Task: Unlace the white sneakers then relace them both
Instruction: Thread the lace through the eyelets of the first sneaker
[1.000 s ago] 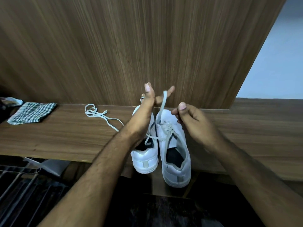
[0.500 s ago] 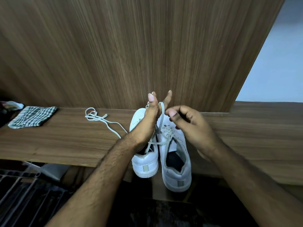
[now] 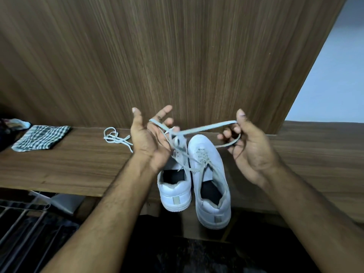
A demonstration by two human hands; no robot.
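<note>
Two white sneakers stand side by side at the front edge of a wooden shelf (image 3: 69, 164), heels toward me and overhanging it. The left sneaker (image 3: 175, 194) has no lace in its eyelets that I can see. The right sneaker (image 3: 212, 184) is partly laced. Its lace (image 3: 206, 128) stretches in the air between my hands. My left hand (image 3: 149, 138) is raised above the left sneaker, fingers spread, with the lace looped across them. My right hand (image 3: 250, 146) is up to the right of the shoes and grips the lace's other part with curled fingers and thumb.
A second loose white lace (image 3: 116, 137) lies coiled on the shelf left of my left hand. Further left lies a folded checked cloth (image 3: 41, 136). A wooden panel (image 3: 177, 56) rises right behind the shelf. A metal rack (image 3: 19, 223) sits below at the lower left.
My hands were together above the right sneaker's toe. They have drawn apart, the right hand going right, and the lace now spans between them. The view has tilted down a little.
</note>
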